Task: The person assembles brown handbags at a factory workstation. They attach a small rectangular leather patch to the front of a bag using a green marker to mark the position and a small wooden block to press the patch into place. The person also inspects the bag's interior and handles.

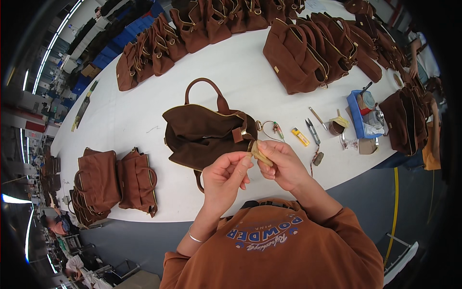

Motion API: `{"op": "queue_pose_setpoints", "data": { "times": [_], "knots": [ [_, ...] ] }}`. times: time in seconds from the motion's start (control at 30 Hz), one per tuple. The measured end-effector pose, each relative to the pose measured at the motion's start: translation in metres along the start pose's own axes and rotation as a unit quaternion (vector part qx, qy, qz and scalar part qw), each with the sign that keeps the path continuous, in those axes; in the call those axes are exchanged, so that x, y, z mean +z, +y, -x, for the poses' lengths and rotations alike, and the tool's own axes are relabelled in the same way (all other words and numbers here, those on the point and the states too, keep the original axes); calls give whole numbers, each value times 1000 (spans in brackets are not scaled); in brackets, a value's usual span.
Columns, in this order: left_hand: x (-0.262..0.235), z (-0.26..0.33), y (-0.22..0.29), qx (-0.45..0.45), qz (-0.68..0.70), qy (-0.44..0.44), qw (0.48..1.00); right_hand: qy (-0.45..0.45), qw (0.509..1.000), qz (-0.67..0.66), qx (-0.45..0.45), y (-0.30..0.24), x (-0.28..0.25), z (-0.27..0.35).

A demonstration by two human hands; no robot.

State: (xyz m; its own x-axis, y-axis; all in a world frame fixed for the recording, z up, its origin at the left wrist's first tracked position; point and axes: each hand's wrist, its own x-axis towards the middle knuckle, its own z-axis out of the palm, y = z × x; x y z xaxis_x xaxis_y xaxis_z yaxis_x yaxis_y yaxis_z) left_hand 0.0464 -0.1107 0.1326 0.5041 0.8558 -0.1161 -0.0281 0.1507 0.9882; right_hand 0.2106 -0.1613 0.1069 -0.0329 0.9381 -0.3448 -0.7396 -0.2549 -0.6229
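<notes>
An unzipped brown handbag (211, 126) lies on the white table in front of me, its dark lining showing and one handle raised at the far side. Close to its right end, my right hand (285, 166) pinches a crumpled yellowish piece (262, 156), perhaps cloth. My left hand (222, 177) has thumb and forefinger pressed together beside that piece; what sits between those fingertips is too small to make out. Just beyond the fingers are a small brown leather tab (237, 135) and a gold ring (259, 125) on the bag.
Right of the bag lie a yellow lighter (300, 137), thread snips (313, 131), a brush-like stick (317, 118) and a small pot (338, 125). A blue bin (356, 114) holds containers. Brown bags stand along the far side (216, 29), far right (308, 58) and left (98, 178).
</notes>
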Motion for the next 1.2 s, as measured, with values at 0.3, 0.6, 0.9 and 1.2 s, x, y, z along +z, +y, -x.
{"op": "queue_pose_setpoints", "data": {
  "times": [0.3, 0.6, 0.9, 1.2],
  "knots": [
    [-4, 1, 4, 15, -99, -4, 995, 48, 964, 230, -122, 0, 1, 3],
    [-12, -2, 5, 6, -115, -28, 993, 61, 899, 374, -218, 1, 5, 7],
    [-10, -7, -6, -43, 28, -9, 999, -7, 997, 22, -76, 5, -11, -7],
    [-20, -5, -14, -85, 118, -12, 989, -35, 994, 34, -100, -1, -7, -6]
  ]
}}
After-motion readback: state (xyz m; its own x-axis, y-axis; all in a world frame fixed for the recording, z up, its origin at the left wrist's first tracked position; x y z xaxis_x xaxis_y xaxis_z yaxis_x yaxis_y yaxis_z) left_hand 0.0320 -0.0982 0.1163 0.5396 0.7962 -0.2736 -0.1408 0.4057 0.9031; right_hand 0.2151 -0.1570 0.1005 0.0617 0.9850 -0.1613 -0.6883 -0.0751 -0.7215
